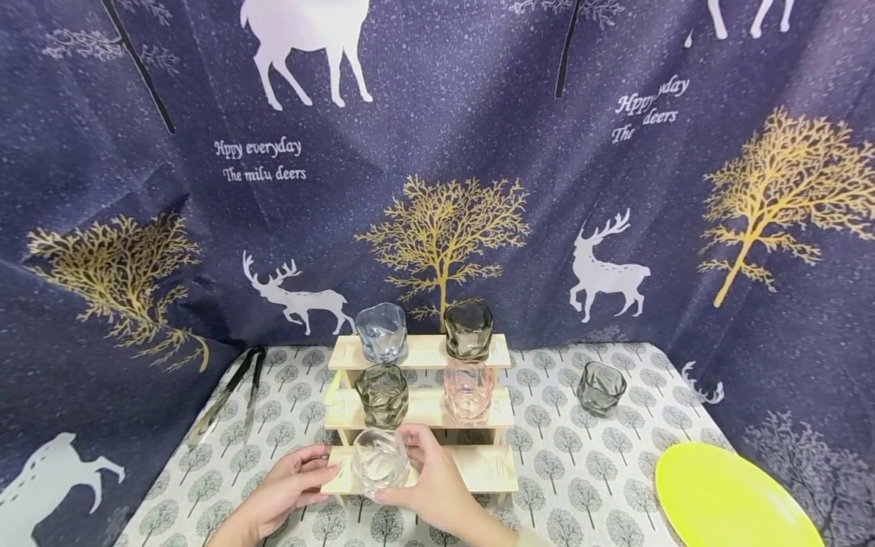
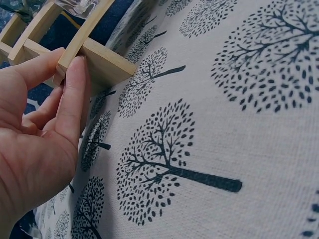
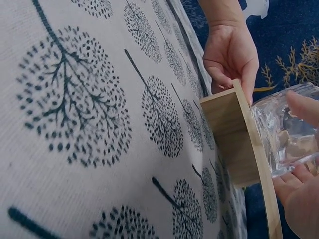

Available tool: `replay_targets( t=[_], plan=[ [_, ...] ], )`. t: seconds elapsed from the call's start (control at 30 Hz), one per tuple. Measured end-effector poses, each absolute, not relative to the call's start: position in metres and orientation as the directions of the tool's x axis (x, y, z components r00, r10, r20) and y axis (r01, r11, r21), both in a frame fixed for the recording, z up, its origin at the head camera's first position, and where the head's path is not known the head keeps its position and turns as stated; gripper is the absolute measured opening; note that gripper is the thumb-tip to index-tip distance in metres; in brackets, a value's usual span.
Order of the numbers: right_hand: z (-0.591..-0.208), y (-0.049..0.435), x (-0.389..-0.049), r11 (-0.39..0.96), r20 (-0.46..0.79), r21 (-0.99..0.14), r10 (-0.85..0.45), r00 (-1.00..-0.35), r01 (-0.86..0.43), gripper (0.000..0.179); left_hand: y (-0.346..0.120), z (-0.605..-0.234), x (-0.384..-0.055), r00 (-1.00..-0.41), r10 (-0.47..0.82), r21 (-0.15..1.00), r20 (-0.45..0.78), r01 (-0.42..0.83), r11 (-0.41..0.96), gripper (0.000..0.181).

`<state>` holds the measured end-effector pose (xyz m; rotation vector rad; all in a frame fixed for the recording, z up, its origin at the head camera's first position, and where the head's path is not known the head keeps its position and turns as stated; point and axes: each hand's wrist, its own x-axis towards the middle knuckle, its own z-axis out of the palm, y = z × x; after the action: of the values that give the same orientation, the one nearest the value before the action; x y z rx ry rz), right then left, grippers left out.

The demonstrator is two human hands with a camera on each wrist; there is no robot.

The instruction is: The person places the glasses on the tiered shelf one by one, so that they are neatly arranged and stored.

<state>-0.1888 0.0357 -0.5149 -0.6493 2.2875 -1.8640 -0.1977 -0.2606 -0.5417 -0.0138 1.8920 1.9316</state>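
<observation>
A three-step wooden rack (image 1: 478, 469) stands on the cloth. My right hand (image 1: 437, 482) grips a clear glass (image 1: 380, 460) at the left part of its lowest step; in the right wrist view the glass (image 3: 284, 134) appears at the board's surface. At that step's left end, my left hand (image 2: 47, 114) pinches the board (image 2: 82, 42) between thumb and fingers. On the middle step stand an olive-tinted glass (image 1: 381, 396) and a pink glass (image 1: 469, 392). The top step bears a bluish glass (image 1: 381, 333) and a dark grey glass (image 1: 468, 331).
Right of the rack, a grey-green glass (image 1: 601, 389) stands on the tree-patterned cloth (image 1: 554, 437). A yellow plate (image 1: 734, 497) lies at the front right. Black-handled tongs (image 1: 232, 387) lie at the left. A dark blue deer-print curtain (image 1: 437, 137) hangs behind.
</observation>
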Motion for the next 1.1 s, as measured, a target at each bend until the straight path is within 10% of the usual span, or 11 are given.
replay_targets(
  t=[0.6, 0.83, 1.1],
  plan=[
    [-0.512, 0.104, -0.176, 0.175, 0.45, -0.832, -0.346, -0.824, -0.527, 0.055, -0.263, -0.541, -0.198, -0.901, 0.311, 0.951, -0.303, -0.307, 0.038, 0.067],
    [-0.511, 0.145, -0.185, 0.246, 0.704, -0.651, -0.159, -0.692, -0.718, 0.036, -0.263, -0.541, -0.198, -0.9, 0.325, 0.955, -0.289, -0.294, 0.034, 0.069],
    [-0.511, 0.197, -0.21, 0.428, 0.706, -0.671, 0.12, -0.698, -0.606, 0.035, -0.261, -0.541, -0.199, -0.897, 0.323, 0.95, -0.303, -0.309, 0.034, 0.068]
  ],
)
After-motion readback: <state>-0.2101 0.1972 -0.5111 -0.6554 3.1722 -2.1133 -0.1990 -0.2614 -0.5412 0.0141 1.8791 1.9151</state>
